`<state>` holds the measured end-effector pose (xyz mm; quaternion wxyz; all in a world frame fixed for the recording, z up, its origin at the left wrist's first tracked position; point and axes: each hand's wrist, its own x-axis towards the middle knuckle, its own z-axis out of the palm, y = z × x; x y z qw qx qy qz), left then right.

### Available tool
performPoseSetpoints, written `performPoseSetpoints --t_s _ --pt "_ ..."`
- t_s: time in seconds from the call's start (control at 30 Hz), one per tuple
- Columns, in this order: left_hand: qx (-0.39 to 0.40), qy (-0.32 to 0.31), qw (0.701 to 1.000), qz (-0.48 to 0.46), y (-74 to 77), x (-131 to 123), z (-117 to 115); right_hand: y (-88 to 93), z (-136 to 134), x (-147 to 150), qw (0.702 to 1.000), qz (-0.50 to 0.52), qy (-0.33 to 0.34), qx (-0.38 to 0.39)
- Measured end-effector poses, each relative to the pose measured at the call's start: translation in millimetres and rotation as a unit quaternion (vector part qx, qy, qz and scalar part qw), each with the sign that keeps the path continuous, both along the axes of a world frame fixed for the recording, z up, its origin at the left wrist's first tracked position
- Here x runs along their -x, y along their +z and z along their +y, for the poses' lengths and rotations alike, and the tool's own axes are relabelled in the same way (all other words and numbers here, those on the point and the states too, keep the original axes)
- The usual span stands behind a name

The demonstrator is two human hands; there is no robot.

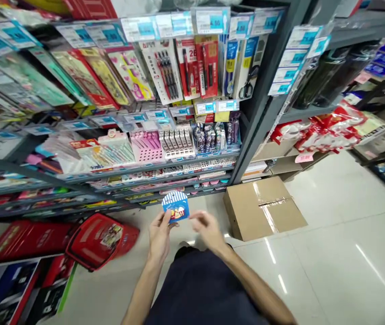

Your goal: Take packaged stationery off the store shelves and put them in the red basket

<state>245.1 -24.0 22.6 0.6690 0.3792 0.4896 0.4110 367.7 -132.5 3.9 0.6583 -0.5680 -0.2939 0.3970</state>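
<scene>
The left hand (159, 234) pinches a flat, round-topped blue card (179, 206); the right hand (210, 232) curls, grip unclear.

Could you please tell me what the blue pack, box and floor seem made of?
Blue pack: smooth card or plastic, unclear which, by its flat printed face. Box: matte cardboard, brown and taped. Floor: probably glossy tile, given reflections and seams.

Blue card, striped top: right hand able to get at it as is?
Probably yes. The right hand is close beside the blue card, nothing visibly between; the left hand holds its lower left, leaving its right edge free.
</scene>
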Motion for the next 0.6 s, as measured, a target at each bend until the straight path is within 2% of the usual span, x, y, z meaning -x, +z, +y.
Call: performPoseSetpoints --t_s 0.13,0.23,0.3,0.4,0.5,0.6 --pt "0.041 -0.036 0.998 0.022 -14.0 -6.1 -27.0 -49.8 -62.1 -44.0 0.990 0.046 -0.053 0.120" --pt "0.066 -0.103 0.992 0.029 -22.3 -4.9 -48.8 -62.6 -80.1 -54.0 0.992 0.043 0.022 0.118" --pt "0.067 -0.153 0.986 0.024 -22.4 1.9 -59.8 -58.9 -71.8 -48.6 0.992 0.029 0.068 0.104" --pt "0.054 -0.196 0.979 0.005 -17.9 28.0 -65.8 -47.8 -41.2 -24.9 0.990 -0.001 0.115 0.083" --pt "0.036 -0.157 0.987 0.005 -16.5 78.8 -61.0 -41.0 -6.6 18.7 0.982 -0.019 0.174 0.066" --pt "0.032 -0.077 0.996 0.012 -21.6 152.3 -55.1 -38.0 22.3 86.4 0.971 -0.010 0.229 0.063"
